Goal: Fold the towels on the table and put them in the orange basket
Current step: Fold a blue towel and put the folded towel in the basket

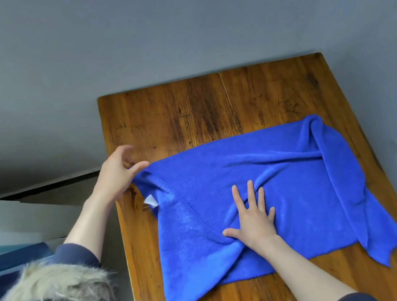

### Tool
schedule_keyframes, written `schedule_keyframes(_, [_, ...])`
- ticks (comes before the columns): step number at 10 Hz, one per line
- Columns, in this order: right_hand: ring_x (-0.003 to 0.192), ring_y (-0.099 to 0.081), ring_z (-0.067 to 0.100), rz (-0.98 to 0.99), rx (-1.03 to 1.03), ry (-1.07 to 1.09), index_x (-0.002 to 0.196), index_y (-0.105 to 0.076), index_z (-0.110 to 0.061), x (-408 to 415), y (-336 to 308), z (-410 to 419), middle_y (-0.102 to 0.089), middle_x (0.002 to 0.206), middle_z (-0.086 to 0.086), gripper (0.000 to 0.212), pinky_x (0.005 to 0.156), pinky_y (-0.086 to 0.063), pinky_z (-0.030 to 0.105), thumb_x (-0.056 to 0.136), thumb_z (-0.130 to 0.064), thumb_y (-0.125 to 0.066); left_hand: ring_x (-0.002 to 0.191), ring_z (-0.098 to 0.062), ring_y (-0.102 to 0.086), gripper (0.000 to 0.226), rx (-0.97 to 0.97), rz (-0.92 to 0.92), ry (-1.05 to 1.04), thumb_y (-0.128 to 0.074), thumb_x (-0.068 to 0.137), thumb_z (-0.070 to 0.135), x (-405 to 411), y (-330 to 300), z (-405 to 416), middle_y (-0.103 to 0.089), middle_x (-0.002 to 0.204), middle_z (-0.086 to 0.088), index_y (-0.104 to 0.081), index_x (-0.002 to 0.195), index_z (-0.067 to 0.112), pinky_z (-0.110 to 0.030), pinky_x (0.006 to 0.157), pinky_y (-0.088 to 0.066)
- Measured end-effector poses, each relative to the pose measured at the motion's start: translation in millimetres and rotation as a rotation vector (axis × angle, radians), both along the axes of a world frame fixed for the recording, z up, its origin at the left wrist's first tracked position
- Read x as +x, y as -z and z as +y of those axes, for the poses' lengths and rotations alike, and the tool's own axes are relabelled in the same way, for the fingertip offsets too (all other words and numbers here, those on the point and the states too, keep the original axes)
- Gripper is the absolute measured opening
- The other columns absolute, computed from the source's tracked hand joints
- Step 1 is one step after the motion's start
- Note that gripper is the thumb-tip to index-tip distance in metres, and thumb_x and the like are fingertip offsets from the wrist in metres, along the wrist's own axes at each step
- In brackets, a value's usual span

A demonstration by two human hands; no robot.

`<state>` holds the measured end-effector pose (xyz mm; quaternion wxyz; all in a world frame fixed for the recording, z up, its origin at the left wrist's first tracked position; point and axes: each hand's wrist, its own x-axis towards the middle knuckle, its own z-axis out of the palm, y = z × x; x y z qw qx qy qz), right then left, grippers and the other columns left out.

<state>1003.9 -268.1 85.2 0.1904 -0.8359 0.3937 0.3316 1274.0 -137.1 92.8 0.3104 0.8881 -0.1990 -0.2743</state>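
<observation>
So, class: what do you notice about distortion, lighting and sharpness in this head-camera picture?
Head view: wide-angle bending skews the table edges; soft, even light, no glare, faint shadow under the left hand; the blue towel is sharp, the fur trim near the lens softer.
</observation>
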Motion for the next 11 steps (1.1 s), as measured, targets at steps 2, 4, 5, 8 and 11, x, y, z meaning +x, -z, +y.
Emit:
schedule_keyframes(2, [0.140,0.026,0.034,0.007,0.008,-0.002,0.144,0.022,-0.031,0,0,0,0.036,0.149,0.005,0.107,0.109,-0.013,0.061,0.080,-0.058,-0.060,0.076,-0.015,-0.052,0.031,0.072,0.003,-0.288,-0.070,0.081,0.032,-37,18,25,-0.059,0.092,-0.009,-0.059,0.099,0.009,-0.025,0.069,-0.034])
schedule_keyframes(4, [0.140,0.025,0.034,0.005,0.001,-0.002,0.144,0.021,-0.031,0,2,1,0.036,0.149,0.005,0.108,0.109,-0.014,0.061,0.079,-0.058,-0.060,0.106,-0.027,-0.044,0.029,0.175,-0.060,-0.253,-0.071,0.078,0.034,-71,32,22,-0.049,0.105,-0.011,-0.063,0.086,0.007,-0.035,0.083,-0.042])
schedule_keyframes(5, [0.140,0.024,0.034,-0.003,-0.009,-0.006,0.144,0.022,-0.031,0,2,0,0.036,0.150,0.005,0.108,0.109,-0.014,0.061,0.079,-0.058,-0.060,0.103,-0.031,-0.045,0.027,0.179,-0.082,-0.265,-0.064,0.085,0.027,-80,27,19,-0.050,0.101,-0.013,-0.059,0.073,0.003,-0.035,0.077,-0.039])
schedule_keyframes(8, [0.141,0.023,0.032,-0.030,0.017,0.035,0.145,0.019,-0.033,0,0,1,0.035,0.150,0.004,0.107,0.109,-0.012,0.061,0.079,-0.056,-0.062,0.090,-0.030,-0.063,0.019,0.022,0.035,-0.435,-0.054,0.092,0.024,-54,15,62,-0.066,0.082,-0.006,-0.061,0.100,0.010,-0.037,0.086,-0.047])
schedule_keyframes(11, [0.129,-0.044,0.031,-0.458,-0.200,-0.215,0.134,-0.048,-0.015,-20,-10,85,-0.044,0.141,0.015,0.074,0.096,-0.043,0.051,0.068,-0.029,-0.077,0.084,-0.019,-0.060,0.019,0.124,0.250,-0.417,-0.065,0.085,0.027,-146,14,99,-0.062,0.075,0.007,-0.061,0.098,0.014,-0.030,0.078,-0.047])
